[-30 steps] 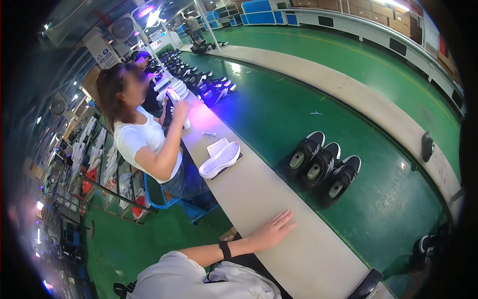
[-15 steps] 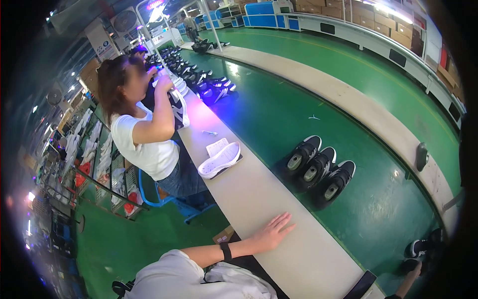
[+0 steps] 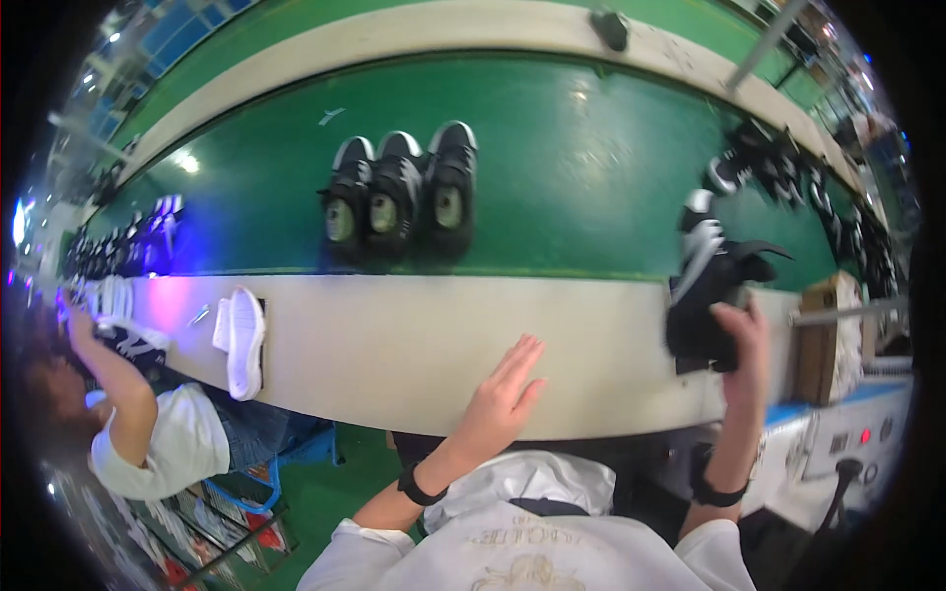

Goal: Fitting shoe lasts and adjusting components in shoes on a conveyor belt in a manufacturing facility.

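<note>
My right hand point(image 3: 746, 347) grips a black sneaker point(image 3: 698, 295) with white on its toe and side, over the right end of the pale bench point(image 3: 394, 345). The shoe is held toe away from me and is slightly smeared by motion; a black strap or tongue juts from it. My left hand point(image 3: 501, 402) is at the middle of the bench, palm turned inward, fingers stretched out and holding nothing. Beyond the bench, three black sneakers point(image 3: 398, 197) stand side by side on a green surface point(image 3: 552, 167). White shoe soles point(image 3: 246, 345) lie on the bench to the left.
At the far left a co-worker point(image 3: 163, 433) in a white top handles a dark shoe with white parts. More black shoes point(image 3: 769, 167) stand at the right. A cardboard box point(image 3: 818, 340) and a white machine point(image 3: 838, 443) with a red light are beside the bench's right end.
My view has swung to the right. The right hand, earlier low at the right edge beside a shoe, now holds a black sneaker over the bench. My left hand stays at the bench, fingers outstretched.
</note>
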A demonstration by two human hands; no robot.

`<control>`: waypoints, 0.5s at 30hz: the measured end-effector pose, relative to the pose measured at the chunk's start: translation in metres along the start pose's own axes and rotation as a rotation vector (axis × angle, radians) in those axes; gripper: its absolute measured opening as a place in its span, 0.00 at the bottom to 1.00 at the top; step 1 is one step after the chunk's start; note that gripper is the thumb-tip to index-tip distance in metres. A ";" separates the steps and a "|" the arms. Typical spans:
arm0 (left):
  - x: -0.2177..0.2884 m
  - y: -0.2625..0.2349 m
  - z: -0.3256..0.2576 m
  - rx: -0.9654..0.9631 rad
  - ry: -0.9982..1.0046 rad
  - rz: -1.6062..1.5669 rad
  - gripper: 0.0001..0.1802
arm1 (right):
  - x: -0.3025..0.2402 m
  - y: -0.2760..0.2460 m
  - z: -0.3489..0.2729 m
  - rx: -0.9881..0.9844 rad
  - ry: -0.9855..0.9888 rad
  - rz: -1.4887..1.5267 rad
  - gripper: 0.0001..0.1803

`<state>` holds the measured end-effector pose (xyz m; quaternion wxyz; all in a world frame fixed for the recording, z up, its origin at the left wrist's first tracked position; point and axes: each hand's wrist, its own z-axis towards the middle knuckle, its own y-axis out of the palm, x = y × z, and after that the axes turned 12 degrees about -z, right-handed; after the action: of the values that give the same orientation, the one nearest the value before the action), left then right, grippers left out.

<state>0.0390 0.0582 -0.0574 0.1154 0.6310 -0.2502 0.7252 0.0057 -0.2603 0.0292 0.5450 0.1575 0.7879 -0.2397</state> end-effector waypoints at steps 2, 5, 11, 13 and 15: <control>0.011 0.016 0.005 -0.100 -0.035 -0.109 0.32 | 0.009 0.054 -0.047 0.047 0.149 -0.054 0.42; 0.033 0.028 -0.001 -0.164 -0.075 -0.070 0.46 | 0.037 0.098 -0.101 -0.173 0.134 -0.186 0.45; 0.017 -0.017 -0.018 -0.157 -0.206 -0.098 0.51 | 0.078 0.098 -0.125 -0.453 -0.008 -0.147 0.38; 0.021 -0.022 -0.018 -0.169 -0.269 -0.134 0.51 | 0.064 0.104 -0.110 -0.317 -0.520 -0.551 0.33; 0.022 -0.023 -0.020 -0.202 -0.293 -0.135 0.53 | 0.066 0.117 -0.090 -0.373 -0.739 -0.546 0.31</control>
<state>0.0290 0.0844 -0.0327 0.1890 0.7303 -0.2930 0.5875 -0.0288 -0.1143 -0.0303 0.7240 -0.2504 0.5839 -0.2686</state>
